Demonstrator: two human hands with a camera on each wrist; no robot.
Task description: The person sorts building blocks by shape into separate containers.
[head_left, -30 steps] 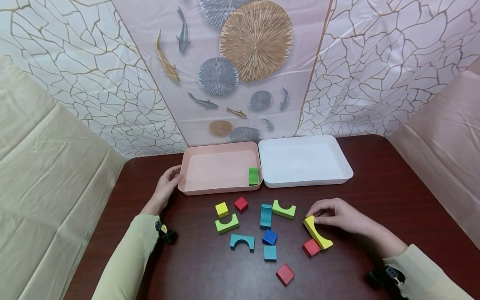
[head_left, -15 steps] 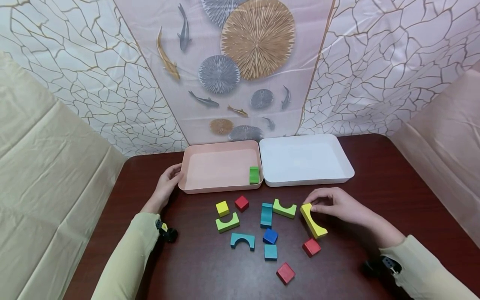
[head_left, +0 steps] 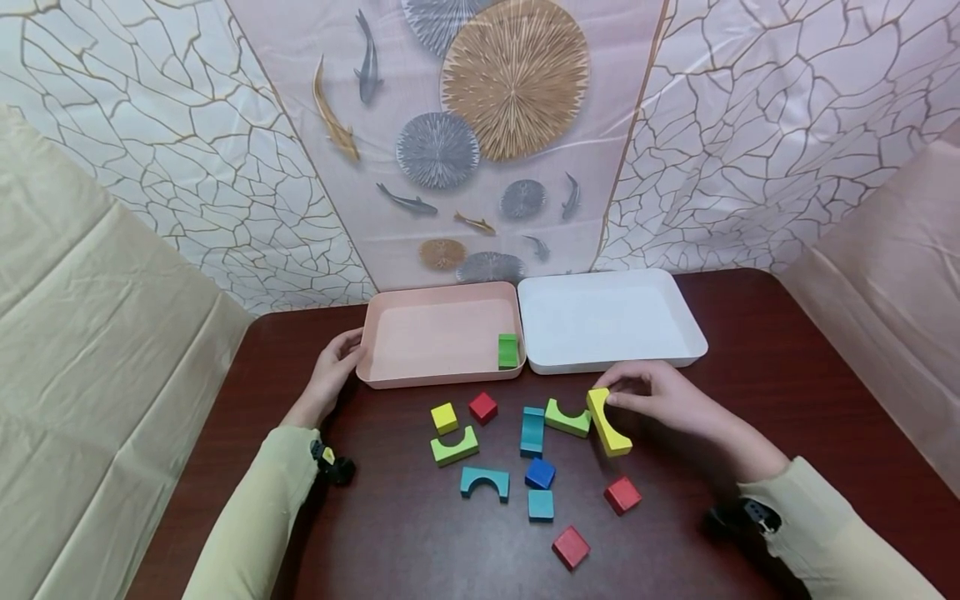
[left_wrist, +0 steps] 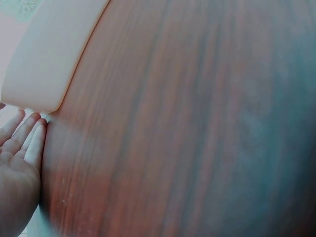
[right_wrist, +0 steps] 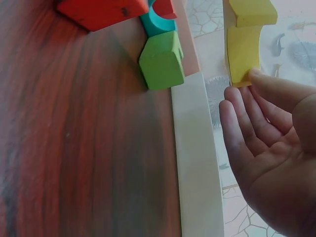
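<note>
My right hand (head_left: 667,398) pinches a yellow arch block (head_left: 600,417) by its upper end, between thumb and fingers. The block hangs tilted above the table, just right of a lime-green arch block (head_left: 564,422). In the right wrist view the thumb presses on the yellow block's face. My left hand (head_left: 332,375) rests against the left side of the pink tray (head_left: 427,333); in the left wrist view its fingers (left_wrist: 33,143) lie fairly straight at the tray's corner. A green arch block (head_left: 507,352) lies in that tray's right front corner.
A white tray (head_left: 607,321) adjoins the pink one on the right. Loose blocks lie on the dark wooden table: a teal arch (head_left: 485,481), another lime-green arch (head_left: 454,450), a yellow cube (head_left: 444,418), a blue cube (head_left: 540,473), and several red ones, including one red cube (head_left: 622,495).
My right hand has lifted the yellow arch block off its place beside the red cube and carried it up and left, toward the trays. The left hand has stayed at the pink tray.
</note>
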